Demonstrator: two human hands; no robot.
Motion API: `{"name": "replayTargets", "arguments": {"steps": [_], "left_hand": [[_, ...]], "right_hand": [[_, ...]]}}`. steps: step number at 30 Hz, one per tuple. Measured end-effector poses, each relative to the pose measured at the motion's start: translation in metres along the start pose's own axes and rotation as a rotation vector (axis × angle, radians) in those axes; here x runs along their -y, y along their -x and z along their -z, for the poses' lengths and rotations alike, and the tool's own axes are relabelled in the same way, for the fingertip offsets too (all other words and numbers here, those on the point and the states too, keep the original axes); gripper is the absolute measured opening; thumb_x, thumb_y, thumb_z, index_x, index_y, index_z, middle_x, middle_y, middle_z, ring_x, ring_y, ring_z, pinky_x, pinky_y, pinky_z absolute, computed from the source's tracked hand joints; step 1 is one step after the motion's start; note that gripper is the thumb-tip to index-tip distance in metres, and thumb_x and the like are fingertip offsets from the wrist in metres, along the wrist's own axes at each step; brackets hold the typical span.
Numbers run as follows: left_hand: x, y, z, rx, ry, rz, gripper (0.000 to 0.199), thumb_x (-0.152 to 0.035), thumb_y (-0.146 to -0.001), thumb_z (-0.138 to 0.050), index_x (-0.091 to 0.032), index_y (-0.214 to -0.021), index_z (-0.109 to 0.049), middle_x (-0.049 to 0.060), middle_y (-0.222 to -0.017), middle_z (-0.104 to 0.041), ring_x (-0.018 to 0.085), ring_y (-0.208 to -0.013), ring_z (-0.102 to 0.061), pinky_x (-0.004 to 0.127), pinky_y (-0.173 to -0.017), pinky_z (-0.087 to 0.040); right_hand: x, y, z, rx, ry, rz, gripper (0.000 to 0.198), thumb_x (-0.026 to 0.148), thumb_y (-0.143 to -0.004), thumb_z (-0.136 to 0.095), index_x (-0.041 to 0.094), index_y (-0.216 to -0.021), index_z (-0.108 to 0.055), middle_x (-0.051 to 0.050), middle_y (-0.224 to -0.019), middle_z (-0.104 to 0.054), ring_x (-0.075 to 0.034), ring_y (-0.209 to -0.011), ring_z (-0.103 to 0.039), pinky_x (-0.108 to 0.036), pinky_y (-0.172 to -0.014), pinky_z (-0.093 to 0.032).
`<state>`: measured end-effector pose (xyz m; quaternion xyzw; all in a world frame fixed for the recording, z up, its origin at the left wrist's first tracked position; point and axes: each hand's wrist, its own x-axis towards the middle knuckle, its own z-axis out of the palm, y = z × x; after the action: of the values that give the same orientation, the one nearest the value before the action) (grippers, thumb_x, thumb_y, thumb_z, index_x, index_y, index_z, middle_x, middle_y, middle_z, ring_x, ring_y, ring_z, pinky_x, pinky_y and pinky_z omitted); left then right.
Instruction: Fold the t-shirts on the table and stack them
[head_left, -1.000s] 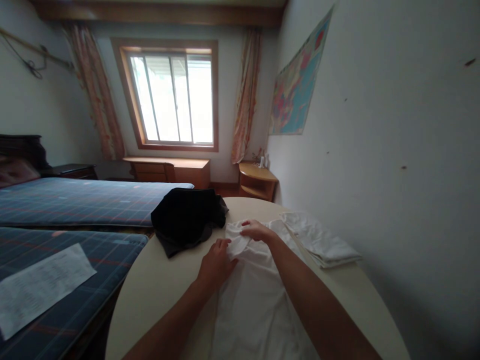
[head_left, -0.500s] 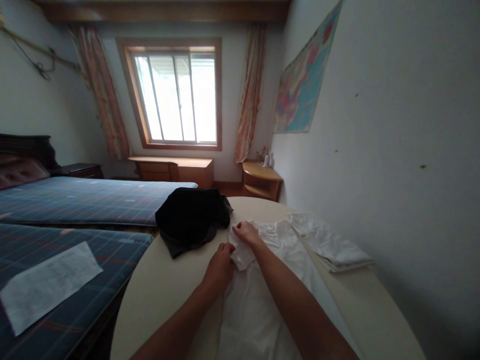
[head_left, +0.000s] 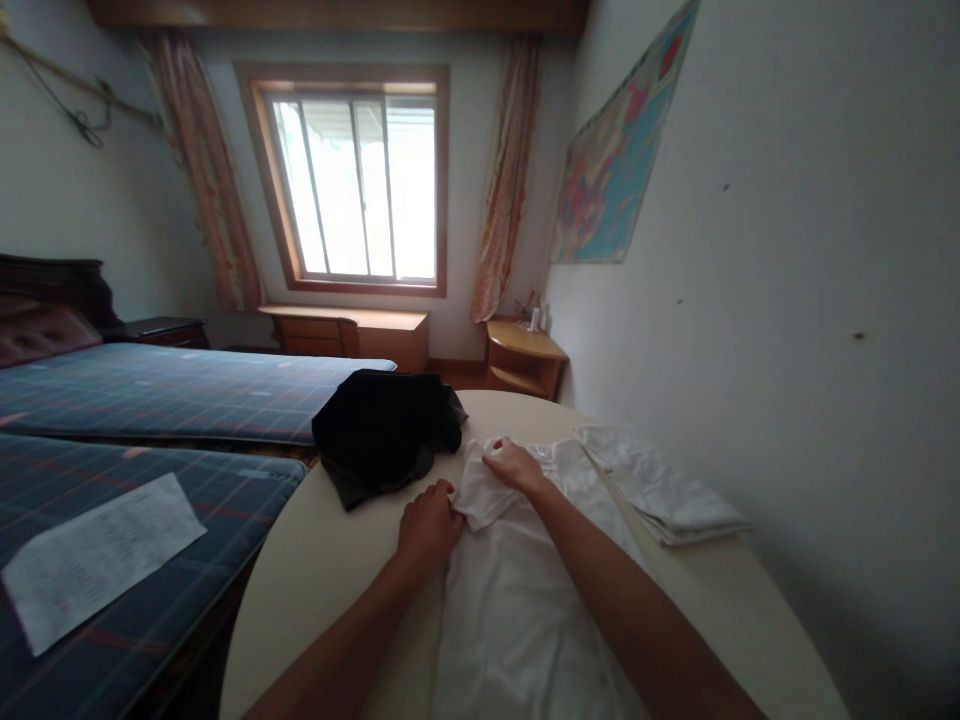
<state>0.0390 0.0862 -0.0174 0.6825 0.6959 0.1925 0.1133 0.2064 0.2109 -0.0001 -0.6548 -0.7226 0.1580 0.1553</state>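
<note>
A white garment (head_left: 510, 600) with a gathered band near its far end lies spread on the round cream table (head_left: 337, 600). At its upper left corner, my left hand (head_left: 431, 522) is closed on the edge of the fabric. My right hand (head_left: 516, 468) pinches the same garment a little farther right, close to the gathers. Part of the cloth is hidden under my right forearm. A folded white cloth item (head_left: 660, 490) lies to the right, and a crumpled black garment (head_left: 390, 430) sits beyond my left hand.
Blue plaid mattresses (head_left: 187, 390) stand left of the table, with a printed paper sheet (head_left: 105, 560) on the nearer one. A white wall (head_left: 787, 400) runs close along the right. Behind are a low desk (head_left: 390, 335) and a corner shelf (head_left: 525, 340).
My hands have moved apart: the left slid slightly left, the right shifted right. The garment's upper left corner is drawn a little wider between them. The camera view has shifted slightly.
</note>
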Motion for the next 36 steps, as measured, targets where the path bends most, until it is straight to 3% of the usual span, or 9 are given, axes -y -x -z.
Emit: {"name": "replayTargets", "arguments": {"steps": [5, 7, 12, 16, 22, 27, 32, 36], "left_hand": [[-0.001, 0.001, -0.001, 0.002, 0.040, 0.001, 0.025, -0.023, -0.086, -0.056, -0.023, -0.111, -0.055, 0.005, -0.108, -0.070, 0.020, -0.098, -0.065, 0.027, -0.079, -0.040], [-0.002, 0.000, -0.002, -0.001, 0.060, 0.012, 0.025, -0.022, -0.085, -0.057, -0.023, -0.110, -0.055, 0.004, -0.108, -0.070, 0.020, -0.096, -0.065, 0.026, -0.077, -0.040], [-0.003, 0.000, -0.003, -0.026, 0.062, 0.010, 0.027, -0.020, -0.082, -0.057, -0.022, -0.108, -0.057, 0.004, -0.104, -0.069, 0.019, -0.094, -0.064, 0.026, -0.076, -0.040], [-0.003, 0.001, -0.003, -0.043, 0.032, -0.040, 0.025, -0.015, -0.082, -0.056, -0.022, -0.105, -0.061, 0.004, -0.107, -0.066, 0.018, -0.096, -0.062, 0.026, -0.079, -0.041], [-0.006, 0.002, -0.004, -0.018, 0.023, -0.072, 0.029, -0.012, -0.083, -0.054, -0.025, -0.104, -0.069, 0.005, -0.106, -0.064, 0.019, -0.100, -0.061, 0.027, -0.086, -0.042], [-0.008, 0.004, -0.004, -0.001, 0.025, -0.114, 0.033, -0.012, -0.082, -0.055, -0.026, -0.107, -0.072, 0.006, -0.107, -0.064, 0.021, -0.102, -0.061, 0.029, -0.092, -0.042], [-0.009, 0.006, -0.002, 0.003, -0.011, -0.109, 0.035, -0.013, -0.085, -0.053, -0.026, -0.111, -0.072, 0.008, -0.109, -0.064, 0.022, -0.104, -0.060, 0.030, -0.092, -0.042], [-0.005, 0.003, -0.002, -0.021, -0.042, -0.098, 0.034, -0.015, -0.088, -0.052, -0.025, -0.116, -0.069, 0.009, -0.112, -0.065, 0.024, -0.108, -0.057, 0.032, -0.094, -0.040]], "right_hand": [[-0.013, 0.020, 0.010, 0.096, 0.072, 0.010, 0.026, 0.041, -0.080, -0.063, 0.017, -0.085, -0.072, -0.012, -0.092, -0.074, -0.026, -0.089, -0.068, -0.029, -0.072, -0.044], [-0.015, 0.026, 0.011, 0.106, 0.080, 0.021, 0.021, 0.037, -0.080, -0.064, 0.017, -0.080, -0.072, -0.011, -0.088, -0.074, -0.024, -0.085, -0.068, -0.026, -0.069, -0.043], [-0.021, 0.032, 0.016, 0.030, 0.064, 0.032, 0.025, 0.034, -0.090, -0.055, 0.016, -0.100, -0.069, -0.009, -0.099, -0.074, -0.018, -0.088, -0.066, -0.023, -0.071, -0.041], [-0.027, 0.037, 0.020, -0.014, 0.098, 0.006, 0.024, 0.032, -0.085, -0.061, 0.016, -0.102, -0.068, -0.012, -0.102, -0.073, -0.022, -0.093, -0.066, -0.026, -0.075, -0.042], [-0.007, 0.048, 0.010, -0.109, 0.128, 0.162, 0.034, 0.034, -0.094, -0.049, 0.020, -0.123, -0.060, -0.012, -0.129, -0.062, -0.024, -0.121, -0.053, -0.034, -0.103, -0.034], [0.009, 0.045, -0.015, 0.057, 0.139, 0.363, 0.051, 0.044, -0.100, -0.035, 0.021, -0.145, -0.043, -0.011, -0.147, -0.047, -0.026, -0.136, -0.041, -0.042, -0.111, -0.029], [0.009, 0.032, -0.032, 0.161, 0.190, 0.335, 0.059, 0.052, -0.098, -0.034, 0.028, -0.153, -0.029, -0.009, -0.162, -0.021, -0.032, -0.148, -0.017, -0.056, -0.114, -0.018], [0.009, 0.025, -0.033, 0.165, 0.182, 0.317, 0.059, 0.053, -0.099, -0.029, 0.029, -0.153, -0.027, -0.007, -0.163, -0.020, -0.031, -0.148, -0.015, -0.055, -0.115, -0.016]]}}
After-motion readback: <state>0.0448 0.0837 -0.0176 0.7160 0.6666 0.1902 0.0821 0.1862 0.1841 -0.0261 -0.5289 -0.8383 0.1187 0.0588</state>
